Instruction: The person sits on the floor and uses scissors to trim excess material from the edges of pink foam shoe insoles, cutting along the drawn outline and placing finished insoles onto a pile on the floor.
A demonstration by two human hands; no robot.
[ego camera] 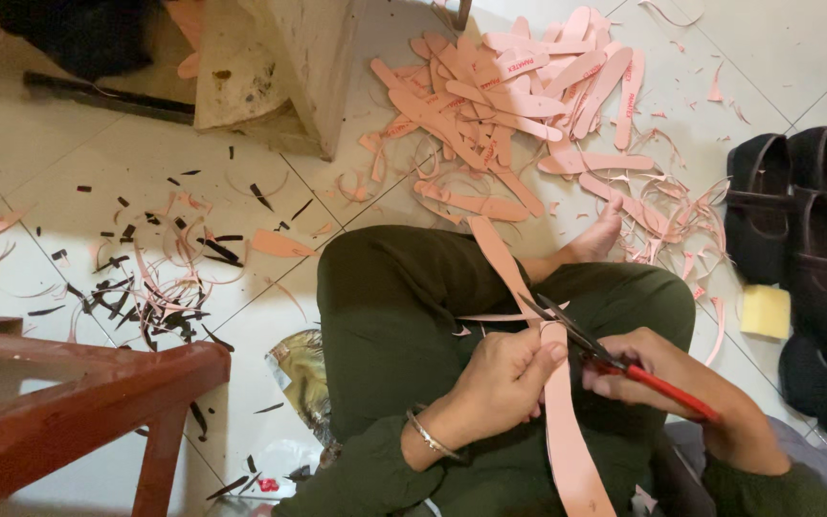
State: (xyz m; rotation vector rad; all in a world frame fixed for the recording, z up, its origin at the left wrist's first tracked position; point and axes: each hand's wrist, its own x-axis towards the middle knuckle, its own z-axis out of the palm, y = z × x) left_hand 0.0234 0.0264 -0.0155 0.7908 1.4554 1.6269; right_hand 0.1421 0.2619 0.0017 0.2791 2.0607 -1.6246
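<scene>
You're deep into it: a big pile (519, 86) of trimmed pink pieces sits on the floor (69, 144) ahead. Your left hand (504, 378) pinches a strip (557, 402) over your lap, your right hand (653, 369) grips scissors (605, 354), blades apart at its edge. This one's only partly trimmed, I'd say.

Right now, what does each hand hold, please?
Left hand: closed on the long pink strip.
Right hand: closed on the red-handled scissors, blades open at the strip.

Soft, even indoor light, faint shadows, mild glare on pale tiles, slightly soft focus throughout
</scene>
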